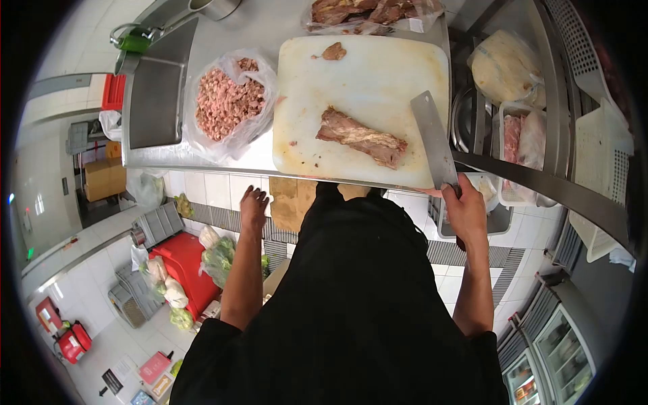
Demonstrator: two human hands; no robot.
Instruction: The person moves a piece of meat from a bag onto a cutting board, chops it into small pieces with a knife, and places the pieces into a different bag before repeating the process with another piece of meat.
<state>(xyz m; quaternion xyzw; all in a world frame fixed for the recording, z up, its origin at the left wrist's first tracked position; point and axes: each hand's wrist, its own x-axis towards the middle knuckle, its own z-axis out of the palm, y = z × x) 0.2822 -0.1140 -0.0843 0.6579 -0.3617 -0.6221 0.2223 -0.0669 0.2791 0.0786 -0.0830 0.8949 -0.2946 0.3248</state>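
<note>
White board (pixel 351 81) bears the meat (pixel 361 137) on its near half. Right hand (pixel 466 209) wraps the knife's handle, blade (pixel 435 138) over the board's right edge; left hand (pixel 253 206), empty, hangs off its near left corner, fingers loosely parted. Steady cutting wants curled guiding fingertips and a firm grip. No writing is legible.
</note>
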